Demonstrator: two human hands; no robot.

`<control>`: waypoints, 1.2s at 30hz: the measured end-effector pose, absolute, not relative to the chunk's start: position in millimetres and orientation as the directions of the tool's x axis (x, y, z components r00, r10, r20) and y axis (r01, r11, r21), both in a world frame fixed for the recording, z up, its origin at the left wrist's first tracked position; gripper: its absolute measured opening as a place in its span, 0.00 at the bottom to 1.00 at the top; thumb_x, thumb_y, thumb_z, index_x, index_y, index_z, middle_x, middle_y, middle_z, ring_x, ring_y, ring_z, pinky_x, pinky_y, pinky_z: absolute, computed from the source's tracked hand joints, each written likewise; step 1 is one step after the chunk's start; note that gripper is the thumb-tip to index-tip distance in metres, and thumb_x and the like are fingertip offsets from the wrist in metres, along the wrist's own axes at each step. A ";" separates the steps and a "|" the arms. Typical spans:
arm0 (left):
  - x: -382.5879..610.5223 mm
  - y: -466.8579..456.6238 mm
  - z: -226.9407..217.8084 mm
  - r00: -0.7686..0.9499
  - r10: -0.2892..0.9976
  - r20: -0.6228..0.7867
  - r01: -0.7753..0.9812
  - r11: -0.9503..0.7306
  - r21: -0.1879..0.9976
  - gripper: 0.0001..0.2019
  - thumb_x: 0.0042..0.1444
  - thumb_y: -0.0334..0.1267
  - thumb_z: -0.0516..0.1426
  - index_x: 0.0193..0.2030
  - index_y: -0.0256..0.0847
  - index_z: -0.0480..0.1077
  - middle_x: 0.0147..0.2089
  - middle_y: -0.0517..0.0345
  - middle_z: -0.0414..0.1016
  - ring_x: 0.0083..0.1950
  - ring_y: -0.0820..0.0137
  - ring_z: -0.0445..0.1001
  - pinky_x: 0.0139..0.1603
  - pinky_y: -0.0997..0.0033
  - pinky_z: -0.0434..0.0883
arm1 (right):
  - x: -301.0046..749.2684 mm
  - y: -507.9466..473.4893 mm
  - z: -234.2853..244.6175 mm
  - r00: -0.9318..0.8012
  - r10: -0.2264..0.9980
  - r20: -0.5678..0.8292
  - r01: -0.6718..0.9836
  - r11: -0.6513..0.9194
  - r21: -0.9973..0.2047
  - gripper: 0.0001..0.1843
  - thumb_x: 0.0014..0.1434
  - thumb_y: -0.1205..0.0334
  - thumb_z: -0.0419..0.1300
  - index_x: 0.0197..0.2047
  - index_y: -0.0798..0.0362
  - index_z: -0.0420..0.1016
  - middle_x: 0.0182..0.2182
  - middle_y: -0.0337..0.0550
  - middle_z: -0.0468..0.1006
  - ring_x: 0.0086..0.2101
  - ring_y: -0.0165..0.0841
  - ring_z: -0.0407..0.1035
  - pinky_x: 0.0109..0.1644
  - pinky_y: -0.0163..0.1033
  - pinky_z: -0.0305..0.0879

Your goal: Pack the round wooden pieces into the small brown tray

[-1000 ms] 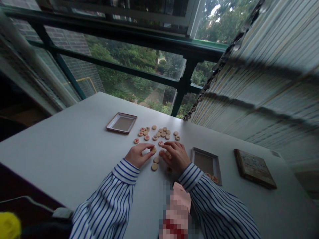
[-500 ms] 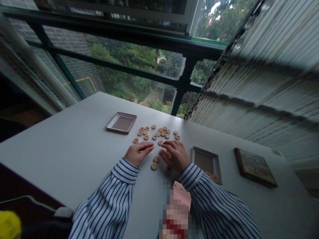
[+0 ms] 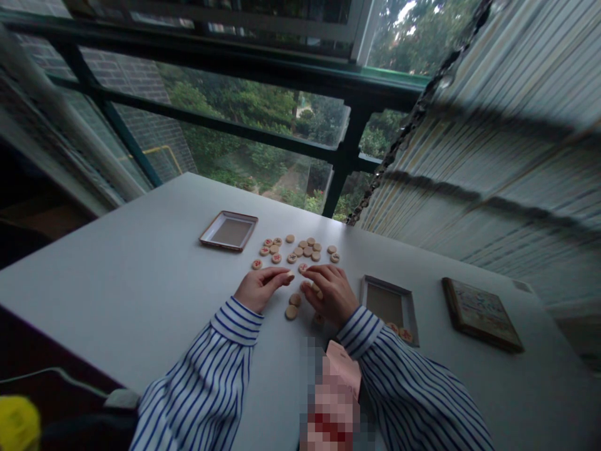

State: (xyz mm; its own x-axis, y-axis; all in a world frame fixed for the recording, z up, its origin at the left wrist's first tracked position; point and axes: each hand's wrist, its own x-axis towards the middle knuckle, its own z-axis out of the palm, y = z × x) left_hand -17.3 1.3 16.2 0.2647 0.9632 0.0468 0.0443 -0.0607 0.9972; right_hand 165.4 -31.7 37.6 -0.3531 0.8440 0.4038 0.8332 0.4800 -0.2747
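1. Wooden discs [image 3: 300,249] lie clustered mid-frame on the desk [image 3: 141,282].
2. Left hand [image 3: 259,288] pinches one disc [image 3: 290,275] in a nearly closed grip.
3. Right hand [image 3: 329,293] curls over another; its grip can't be told.
4. Red marks on the discs are unreadable.

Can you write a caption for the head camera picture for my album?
Left hand and right hand pick at round wooden game pieces on a white table by a window.

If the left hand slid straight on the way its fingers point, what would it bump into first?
Probably the right hand: the left hand points rightward across the white table, fingertips by a round wooden game piece just before it. Depth is uncertain.
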 end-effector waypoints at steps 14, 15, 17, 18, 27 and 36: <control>-12.6 -1.9 18.4 0.305 0.952 -0.009 -0.007 0.012 1.000 0.17 0.47 0.44 0.57 0.40 0.32 0.68 0.32 0.52 0.76 0.32 0.67 0.75 0.39 0.61 0.74 | 165.1 -30.6 33.4 -0.411 0.799 0.439 0.800 0.547 -0.246 0.16 0.56 0.57 0.52 0.48 0.51 0.67 0.42 0.47 0.72 0.42 0.35 0.63 0.46 0.43 0.55; -11.9 -2.2 17.8 0.312 0.950 -0.007 -0.014 0.012 1.000 0.17 0.48 0.44 0.57 0.40 0.32 0.68 0.31 0.52 0.76 0.32 0.68 0.75 0.38 0.61 0.74 | 165.1 -30.7 33.4 -0.415 0.798 0.437 0.799 0.549 -0.243 0.17 0.56 0.56 0.52 0.48 0.51 0.67 0.42 0.47 0.72 0.42 0.36 0.63 0.46 0.43 0.55; -10.5 -2.7 16.2 0.326 0.945 0.000 -0.026 0.009 1.000 0.17 0.48 0.44 0.56 0.40 0.33 0.68 0.32 0.53 0.75 0.32 0.68 0.75 0.38 0.62 0.75 | 165.1 -30.9 33.6 -0.422 0.797 0.432 0.797 0.553 -0.242 0.17 0.56 0.56 0.53 0.48 0.51 0.67 0.42 0.48 0.72 0.43 0.36 0.63 0.45 0.43 0.55; -9.9 -2.9 15.5 0.333 0.943 0.004 -0.030 0.006 1.000 0.17 0.48 0.44 0.56 0.40 0.33 0.68 0.32 0.54 0.75 0.32 0.68 0.75 0.38 0.62 0.75 | 165.0 -31.1 33.7 -0.424 0.797 0.431 0.795 0.555 -0.244 0.17 0.56 0.55 0.53 0.48 0.51 0.67 0.42 0.48 0.72 0.43 0.36 0.63 0.46 0.43 0.55; -7.9 -4.7 17.8 0.353 0.936 0.007 -0.006 -0.005 1.000 0.16 0.48 0.44 0.56 0.40 0.34 0.69 0.32 0.55 0.75 0.31 0.69 0.75 0.35 0.66 0.75 | 164.7 -30.4 33.3 -0.443 0.787 0.429 0.776 0.576 -0.255 0.16 0.56 0.55 0.52 0.46 0.51 0.69 0.40 0.46 0.74 0.41 0.35 0.64 0.45 0.42 0.54; -11.2 -7.4 27.2 0.377 0.909 0.177 0.146 -0.247 0.958 0.14 0.49 0.40 0.55 0.41 0.36 0.70 0.40 0.51 0.75 0.41 0.67 0.73 0.44 0.67 0.71 | 166.0 -31.4 34.8 -0.395 0.805 0.443 0.784 0.547 -0.295 0.16 0.56 0.55 0.52 0.45 0.51 0.68 0.39 0.46 0.74 0.41 0.34 0.64 0.46 0.41 0.55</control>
